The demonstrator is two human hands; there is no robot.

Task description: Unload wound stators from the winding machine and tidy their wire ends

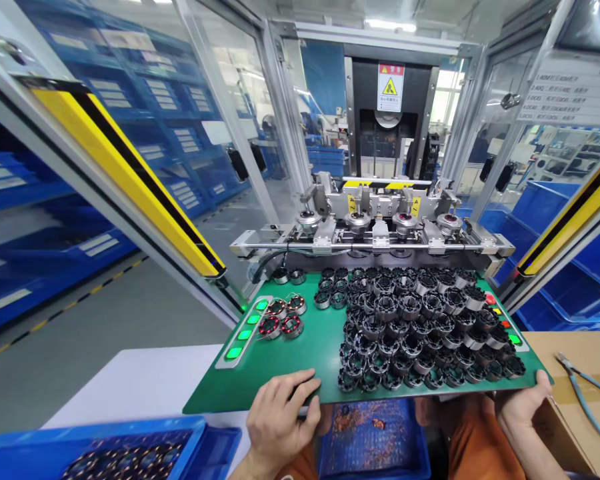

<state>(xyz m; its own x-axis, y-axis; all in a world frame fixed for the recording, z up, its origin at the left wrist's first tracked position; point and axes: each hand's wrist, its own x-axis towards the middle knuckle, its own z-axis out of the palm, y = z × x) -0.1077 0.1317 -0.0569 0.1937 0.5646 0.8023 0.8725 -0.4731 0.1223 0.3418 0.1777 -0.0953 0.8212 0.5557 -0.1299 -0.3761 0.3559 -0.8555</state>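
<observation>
Cores (409, 307), black and bare, stacked in rows on the right of the green top (320, 347); front row close to the edge. Risk, as judged: a sleeve or knuckle catching that row, sending pieces into the blue tray (417, 460) below; upper ones toppling if the stack is nudged. Left hand (280, 420): at the front edge, fingers loosely bent and part spread, nothing seen held. Right hand (525, 400): thumb at the right corner, other fingers hidden, grip cannot be told. Wound rings (283, 317): four, left, beside lit buttons (244, 333). Pliers (583, 390): on the carton (590, 347), right. Obstacle: stack, between right hand and fixtures (380, 230).
</observation>
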